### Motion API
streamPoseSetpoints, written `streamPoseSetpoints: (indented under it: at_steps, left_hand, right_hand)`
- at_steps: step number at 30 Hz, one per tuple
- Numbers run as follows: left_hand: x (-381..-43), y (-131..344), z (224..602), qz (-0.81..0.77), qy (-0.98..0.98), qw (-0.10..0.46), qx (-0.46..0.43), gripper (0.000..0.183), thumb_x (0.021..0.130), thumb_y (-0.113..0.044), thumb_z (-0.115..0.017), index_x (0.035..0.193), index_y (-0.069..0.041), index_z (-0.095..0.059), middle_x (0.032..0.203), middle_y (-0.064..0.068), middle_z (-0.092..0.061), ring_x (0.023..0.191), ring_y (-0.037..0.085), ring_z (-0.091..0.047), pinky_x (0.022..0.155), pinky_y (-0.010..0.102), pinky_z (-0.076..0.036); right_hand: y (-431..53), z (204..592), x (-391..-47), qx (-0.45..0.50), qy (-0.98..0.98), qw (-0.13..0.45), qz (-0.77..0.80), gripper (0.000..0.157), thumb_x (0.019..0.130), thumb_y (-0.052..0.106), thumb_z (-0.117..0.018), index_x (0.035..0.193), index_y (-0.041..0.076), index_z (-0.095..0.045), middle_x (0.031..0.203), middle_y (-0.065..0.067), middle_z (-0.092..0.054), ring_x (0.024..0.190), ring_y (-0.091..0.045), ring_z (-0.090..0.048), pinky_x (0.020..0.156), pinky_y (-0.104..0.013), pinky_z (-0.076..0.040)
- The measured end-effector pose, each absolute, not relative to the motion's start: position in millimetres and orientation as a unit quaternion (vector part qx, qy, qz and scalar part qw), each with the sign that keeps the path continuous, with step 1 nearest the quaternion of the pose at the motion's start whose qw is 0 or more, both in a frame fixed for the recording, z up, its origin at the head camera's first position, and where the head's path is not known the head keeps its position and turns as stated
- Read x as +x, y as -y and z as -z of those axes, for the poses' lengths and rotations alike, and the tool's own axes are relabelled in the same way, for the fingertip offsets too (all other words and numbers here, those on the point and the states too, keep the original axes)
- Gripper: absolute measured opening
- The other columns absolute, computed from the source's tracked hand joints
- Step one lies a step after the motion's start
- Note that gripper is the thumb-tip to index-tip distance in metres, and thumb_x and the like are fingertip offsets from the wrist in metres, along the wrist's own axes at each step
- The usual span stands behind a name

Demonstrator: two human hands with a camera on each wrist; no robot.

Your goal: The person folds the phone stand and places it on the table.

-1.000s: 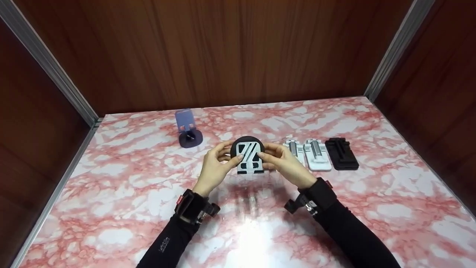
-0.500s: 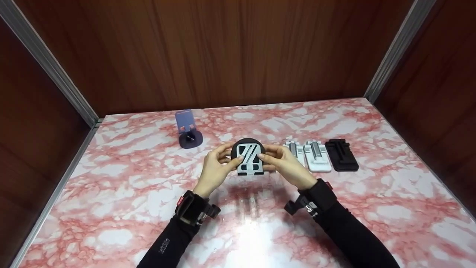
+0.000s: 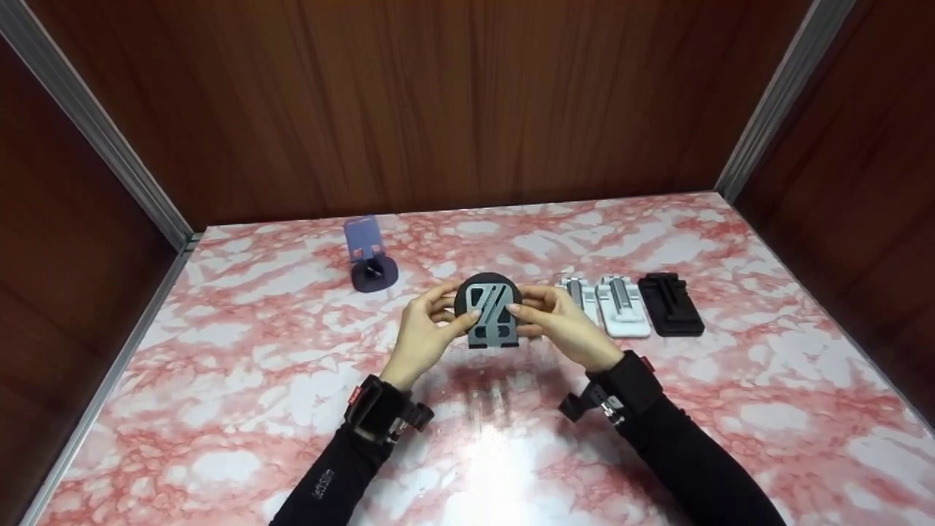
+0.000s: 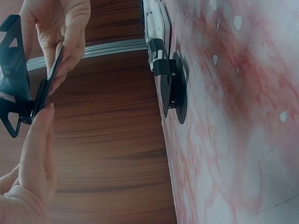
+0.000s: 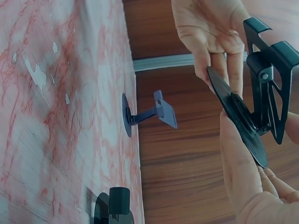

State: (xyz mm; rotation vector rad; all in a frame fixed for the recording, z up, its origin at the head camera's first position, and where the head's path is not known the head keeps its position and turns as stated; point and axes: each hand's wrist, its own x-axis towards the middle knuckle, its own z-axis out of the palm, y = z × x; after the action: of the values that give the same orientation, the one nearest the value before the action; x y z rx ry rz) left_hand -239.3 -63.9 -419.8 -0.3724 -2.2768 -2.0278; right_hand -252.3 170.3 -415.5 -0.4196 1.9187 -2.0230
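Note:
Both hands hold up a black phone stand (image 3: 494, 318) with a round base and a slotted plate, above the middle of the table. My left hand (image 3: 427, 329) grips its left edge, thumb on the front of the plate. On the opposite edge my right hand (image 3: 559, 321) grips it likewise. In the right wrist view the stand's round base (image 5: 238, 123) lies between the fingers of both hands, the hinged plate (image 5: 275, 79) standing off it. Another dark stand with a round base (image 4: 182, 88) rests on the table, mostly hidden in the head view.
A purple phone stand (image 3: 365, 245) stands unfolded at the back left. To the right lie folded stands in a row: a white one (image 3: 577, 292) partly behind the right hand, another white one (image 3: 623, 307) and a black one (image 3: 670, 303). Wood panels (image 3: 467, 109) enclose the marbled table (image 3: 241, 380).
The held stand's plate has tilted slightly, and its face looks duller than before. Its lower edge sits a little lower. Both hands keep nearly the same place and grip.

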Motion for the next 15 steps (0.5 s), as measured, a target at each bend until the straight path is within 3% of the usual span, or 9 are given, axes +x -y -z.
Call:
streamPoseSetpoints:
  at_steps: [15]
  left_hand:
    - [-239.3, 63.4, 421.0, 0.66, 0.74, 0.032, -0.126, 0.053, 0.092, 0.0, -0.081, 0.142, 0.008, -0.065, 0.115, 0.028, -0.08, 0.075, 0.002, -0.067, 0.069, 0.014, -0.056]
  right_hand:
    - [-169.7, 415.7, -253.1, -0.151, -0.684, 0.153, 0.697, 0.048, 0.106, 0.005, -0.06, 0.148, -0.017, -0.051, 0.108, 0.009, -0.08, 0.095, -0.005, -0.078, 0.084, -0.022, -0.066]
